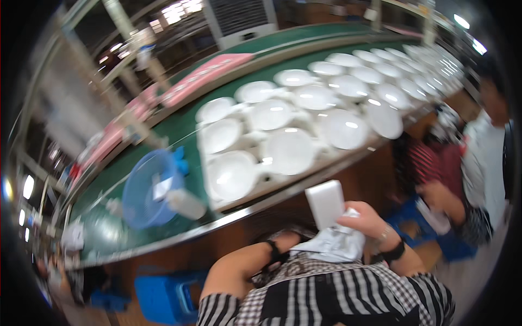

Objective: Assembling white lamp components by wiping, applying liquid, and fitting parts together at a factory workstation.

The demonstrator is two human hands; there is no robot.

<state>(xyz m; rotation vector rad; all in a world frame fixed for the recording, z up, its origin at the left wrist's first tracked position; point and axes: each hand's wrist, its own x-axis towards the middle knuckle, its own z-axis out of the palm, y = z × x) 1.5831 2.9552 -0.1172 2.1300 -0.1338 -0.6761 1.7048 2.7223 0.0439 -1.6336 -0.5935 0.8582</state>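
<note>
Over my lap, my right hand (371,220) is closed, thumb on top, on a flat white rectangular piece (325,204) that stands up from it; its exact kind does not show. A crumpled white cloth (333,245) lies under and against this hand. My left hand (289,240) is low beside the cloth, blurred and partly covered, so its fingers cannot be made out. Both wrists wear dark bands. Beyond my hands, several rows of shiny white bowls (290,151) rest on pale boards on the green table (103,231).
A blue translucent basin (142,204) and a white bottle (186,204) are on the table to the left. Pink strips (206,76) run along the far side. A blue stool (160,296) is at lower left. A person in striped sleeves (427,163) sits close on the right.
</note>
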